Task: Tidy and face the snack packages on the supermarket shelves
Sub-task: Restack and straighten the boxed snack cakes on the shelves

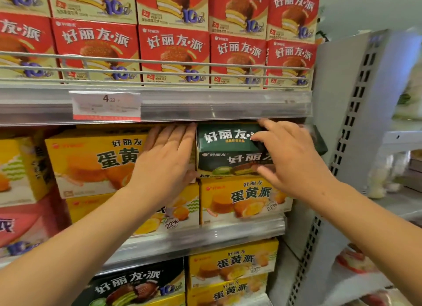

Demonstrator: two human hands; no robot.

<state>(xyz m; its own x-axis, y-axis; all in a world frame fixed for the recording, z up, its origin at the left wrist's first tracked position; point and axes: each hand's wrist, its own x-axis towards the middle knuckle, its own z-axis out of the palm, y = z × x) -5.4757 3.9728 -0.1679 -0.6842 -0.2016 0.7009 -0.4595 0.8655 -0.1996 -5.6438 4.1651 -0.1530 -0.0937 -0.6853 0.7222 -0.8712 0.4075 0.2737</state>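
A dark green pie box [225, 151] sits on the middle shelf on top of a yellow egg-yolk pie box [242, 199]. My right hand [290, 156] covers the green box's right half, with the fingers spread over its front and top. My left hand [166, 159] lies flat with straight fingers against the green box's left side, and its palm rests on a large yellow box [91, 161]. Another dark green box [319, 141] shows behind my right hand at the shelf's right end, blurred.
Red chocolate-pie boxes [173, 52] fill the top shelf behind a wire rail [146, 72]. A price tag [106, 104] hangs on the shelf edge. More yellow boxes [233, 262] and a dark green box [137, 283] are below. A grey perforated upright [351, 123] borders the right.
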